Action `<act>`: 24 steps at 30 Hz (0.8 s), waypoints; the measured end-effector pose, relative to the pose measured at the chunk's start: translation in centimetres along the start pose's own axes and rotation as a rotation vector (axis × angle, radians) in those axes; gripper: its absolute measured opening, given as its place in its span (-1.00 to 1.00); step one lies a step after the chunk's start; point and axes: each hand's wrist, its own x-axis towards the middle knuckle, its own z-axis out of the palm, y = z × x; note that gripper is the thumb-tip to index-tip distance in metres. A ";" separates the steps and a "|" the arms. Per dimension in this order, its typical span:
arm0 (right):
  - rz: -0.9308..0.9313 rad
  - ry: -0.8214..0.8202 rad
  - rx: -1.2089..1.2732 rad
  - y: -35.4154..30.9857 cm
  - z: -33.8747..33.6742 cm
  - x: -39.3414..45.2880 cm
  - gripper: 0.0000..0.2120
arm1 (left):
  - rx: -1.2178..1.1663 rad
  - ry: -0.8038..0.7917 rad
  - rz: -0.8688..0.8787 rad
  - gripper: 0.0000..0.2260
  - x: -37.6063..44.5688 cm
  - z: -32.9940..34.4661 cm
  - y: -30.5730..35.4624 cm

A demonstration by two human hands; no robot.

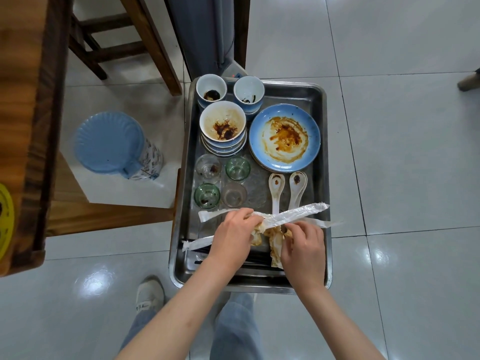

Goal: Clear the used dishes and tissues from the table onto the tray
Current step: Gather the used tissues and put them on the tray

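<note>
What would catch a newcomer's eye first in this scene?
Probably the sauce-smeared blue plate at the right of the steel tray, beside a stack of stained white-and-blue bowls. At the tray's near end, the left hand and right hand hold crumpled stained tissues and a clear plastic wrapper.

Bowls [222,126] left of plate [284,137] on tray [320,100]

- Steel tray [319,105]: rectangular, holding all the dishes.
- Stacked bowls [222,125] and two cups [211,90], sauce-stained, at its far left.
- Blue plates [284,137] far right (smeared brown).
- Four small glasses [238,168] mid-left; white spoons [276,188] beside them.
- Stained tissues [275,240] and plastic wrappers [293,215] at the near end.
</note>
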 end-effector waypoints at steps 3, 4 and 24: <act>0.012 -0.007 -0.010 -0.4 -0.6 0.3 -0.74 | 0.061 -0.012 -0.029 -0.53 -0.2 -0.6 -0.2; 0.015 -0.009 -0.012 -0.6 -0.9 0.3 -0.74 | 0.084 -0.015 -0.032 -0.53 -0.2 -1.0 -0.2; -0.223 -0.151 -0.061 -14.4 -12.4 -0.4 -0.48 | -0.061 0.326 -0.177 -0.55 -10.8 -20.3 2.5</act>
